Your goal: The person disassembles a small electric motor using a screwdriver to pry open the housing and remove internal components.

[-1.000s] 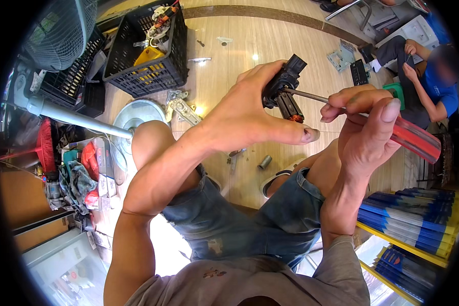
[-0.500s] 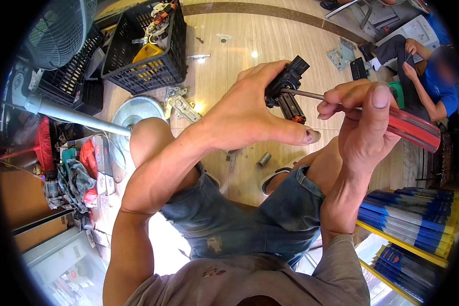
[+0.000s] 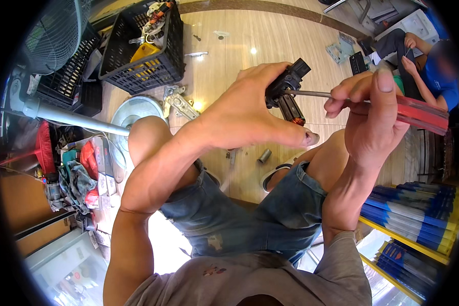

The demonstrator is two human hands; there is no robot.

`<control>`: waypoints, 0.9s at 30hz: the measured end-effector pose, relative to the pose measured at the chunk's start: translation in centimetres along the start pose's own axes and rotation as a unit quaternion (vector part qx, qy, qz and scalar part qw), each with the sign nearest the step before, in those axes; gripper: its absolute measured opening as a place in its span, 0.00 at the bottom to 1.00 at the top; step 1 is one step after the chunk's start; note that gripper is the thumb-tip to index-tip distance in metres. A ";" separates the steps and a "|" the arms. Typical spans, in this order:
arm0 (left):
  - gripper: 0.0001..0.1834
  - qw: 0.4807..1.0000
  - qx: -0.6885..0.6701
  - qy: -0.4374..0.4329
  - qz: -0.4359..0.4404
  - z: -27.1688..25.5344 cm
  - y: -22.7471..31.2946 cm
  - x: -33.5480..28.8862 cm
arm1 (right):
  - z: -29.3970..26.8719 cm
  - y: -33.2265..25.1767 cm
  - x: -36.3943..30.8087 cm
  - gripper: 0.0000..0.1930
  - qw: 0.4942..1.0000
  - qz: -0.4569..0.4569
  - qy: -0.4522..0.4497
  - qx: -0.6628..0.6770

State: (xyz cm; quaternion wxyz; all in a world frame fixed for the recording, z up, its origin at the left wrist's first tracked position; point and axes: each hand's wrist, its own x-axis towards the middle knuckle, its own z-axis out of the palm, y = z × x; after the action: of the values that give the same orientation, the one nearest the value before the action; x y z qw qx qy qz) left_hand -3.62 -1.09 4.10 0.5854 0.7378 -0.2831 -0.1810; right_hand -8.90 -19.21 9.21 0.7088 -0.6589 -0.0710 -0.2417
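My left hand (image 3: pixel 247 112) is closed round a small electric motor (image 3: pixel 290 81) with a black plastic housing; its thumb sticks out to the right, and the fingers behind the motor are hidden. From the lower side of the housing juts a dark ribbed rotor (image 3: pixel 291 108) with copper winding at its end. In my right hand (image 3: pixel 375 120) lies a screwdriver (image 3: pixel 421 113) with a red, partly clear handle. Its thin shaft points left, and the tip is at the housing, just above the rotor. Whether the tip touches is too small to tell.
Black crates (image 3: pixel 145 71) with parts and a fan (image 3: pixel 51 35) stand at far left, near a round grey base (image 3: pixel 137 109). Metal brackets (image 3: pixel 177 102) and a small metal cylinder (image 3: pixel 264 156) lie on the floor. A seated person (image 3: pixel 438 76) is at far right, above shelved boxes (image 3: pixel 413 219).
My right hand has shifted right and slightly up with the screwdriver, whose shaft now lies flatter and whose tip sits a little further right. My left hand and the motor have barely moved.
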 end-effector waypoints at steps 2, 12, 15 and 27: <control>0.54 0.999 -0.040 -0.010 -0.017 0.0 -0.3 0.1 | -0.2 0.1 -0.1 0.16 1.000 -0.002 -0.005 0.002; 0.49 0.996 -0.085 0.001 0.003 0.1 -0.3 0.3 | 0.2 -0.5 -1.4 0.15 0.979 -0.034 -0.084 -0.185; 0.45 0.997 -0.041 0.031 0.061 0.1 -0.5 0.2 | 0.3 -0.8 -1.5 0.14 0.967 -0.049 -0.117 -0.223; 0.54 0.998 -0.002 -0.064 -0.017 0.6 -0.6 0.3 | -0.5 -0.4 0.0 0.15 0.986 0.050 -0.098 -0.126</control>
State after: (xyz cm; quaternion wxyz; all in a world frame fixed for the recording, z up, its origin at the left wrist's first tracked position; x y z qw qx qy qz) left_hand -3.63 -1.60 3.39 0.5646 0.7280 -0.3074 -0.2383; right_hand -9.17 -19.74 9.55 0.6212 -0.7659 -0.0760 -0.1474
